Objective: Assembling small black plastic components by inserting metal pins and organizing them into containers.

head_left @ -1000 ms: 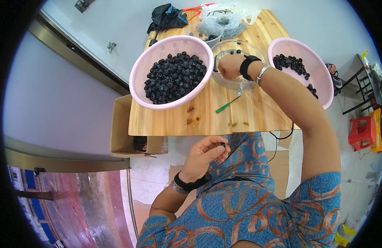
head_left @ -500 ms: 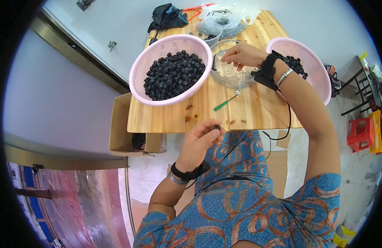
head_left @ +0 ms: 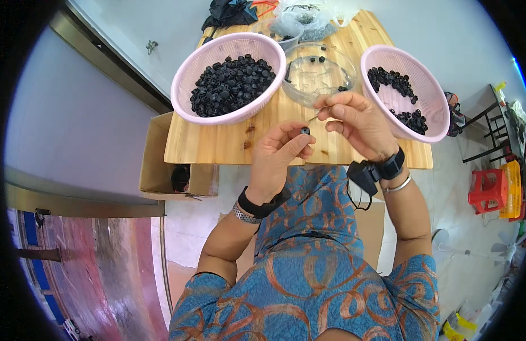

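Observation:
My left hand (head_left: 277, 149) is over the table's near edge, thumb and fingers pinching a small round black cap (head_left: 305, 131). My right hand (head_left: 359, 122) is just to the right and slightly farther off, with thumb and forefinger pressed together; what they hold, if anything, is too small to make out. A thin metal shaft (head_left: 313, 119) shows between the two hands, and I cannot tell whether it lies on the table or is touched. The green handle seen earlier is hidden. Beyond my right hand stands a clear round tub (head_left: 351, 78) with a few black pieces.
A pink basket (head_left: 180, 105) piled with black caps stands on the left of the wooden table (head_left: 203, 145). Another pink basket (head_left: 439, 116) at the right holds more black parts. Behind are a smaller clear tub (head_left: 297, 35) and plastic bags (head_left: 317, 16). An open cardboard box (head_left: 155, 159) sits lower left.
My right hand has come back from the clear tub toward my left hand. The left hand still pinches the black cap. The whole view has shifted slightly, and the green-handled tool is now mostly covered.

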